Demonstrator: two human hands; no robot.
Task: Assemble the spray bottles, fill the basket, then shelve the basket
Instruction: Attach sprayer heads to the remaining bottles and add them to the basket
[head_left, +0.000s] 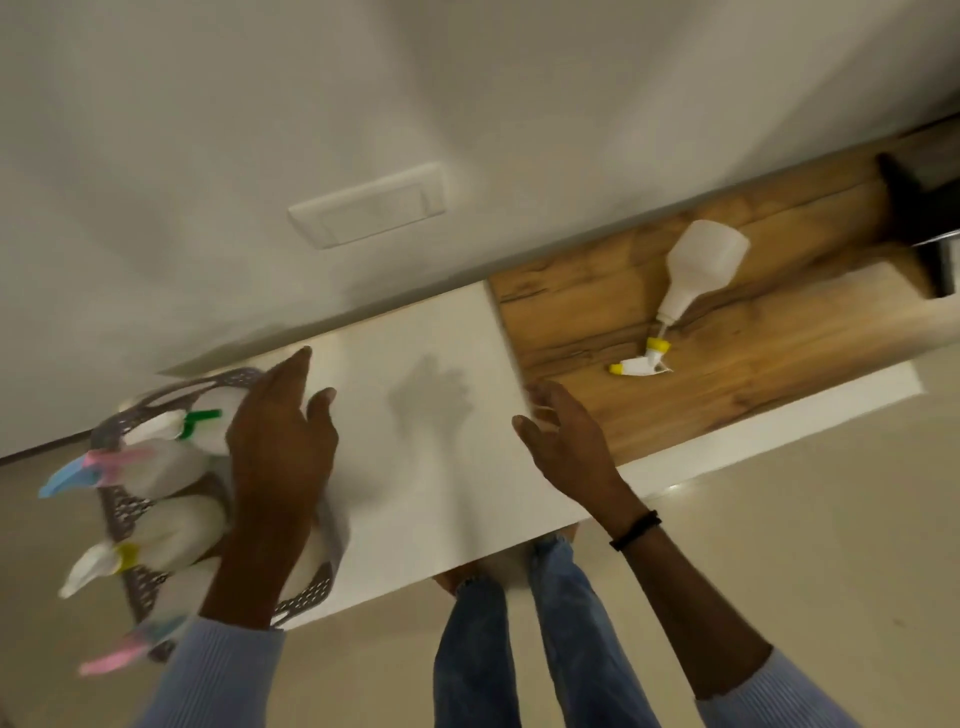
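A grey perforated basket (306, 592) sits at the left end of the white table top (431, 457), holding several white spray bottles with green (200, 418), pink-and-blue (93, 467) and yellow (124, 556) heads. My left hand (280, 457) hovers over the basket's right side, fingers spread, holding nothing. My right hand (566, 441) is open above the table's middle, at the edge of the wooden section. One white bottle (696, 270) lies on its side on the wood, with its yellow-tipped spray head (641, 364) lying just off its neck.
The table runs along a white wall with a blank wall plate (369, 205). A wooden panel (727, 374) covers the table's right part. A dark object (919, 208) stands at the far right end. My legs in jeans and the pale floor are below the table edge.
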